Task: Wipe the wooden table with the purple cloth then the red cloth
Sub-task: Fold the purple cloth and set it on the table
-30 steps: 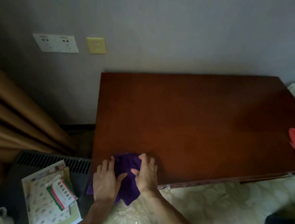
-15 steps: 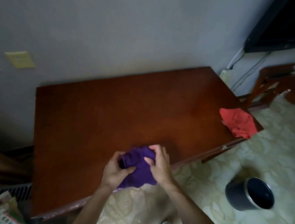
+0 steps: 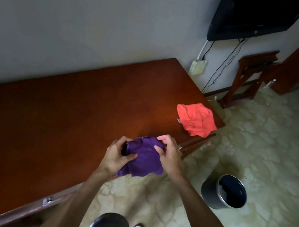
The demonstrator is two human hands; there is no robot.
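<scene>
The purple cloth point(image 3: 144, 156) is bunched between both hands at the front edge of the dark wooden table point(image 3: 59, 117), its lower end hanging past the edge. My left hand point(image 3: 116, 155) grips its left side with fingers curled into the fabric. My right hand point(image 3: 168, 153) pinches its right side. The red cloth point(image 3: 195, 121) lies crumpled on the table's right end, near the corner, apart from both hands.
A dark round waste bin point(image 3: 226, 192) stands on the patterned floor to the right of me. A wooden stool point(image 3: 251, 76) and a wall-mounted TV point(image 3: 255, 15) with hanging cables are at the back right. The wall runs along the table's far edge.
The view has swung right, from the table's left end toward its right end. Both hands went from pressing the purple cloth flat to gathering it up and carrying it rightward along the front edge.
</scene>
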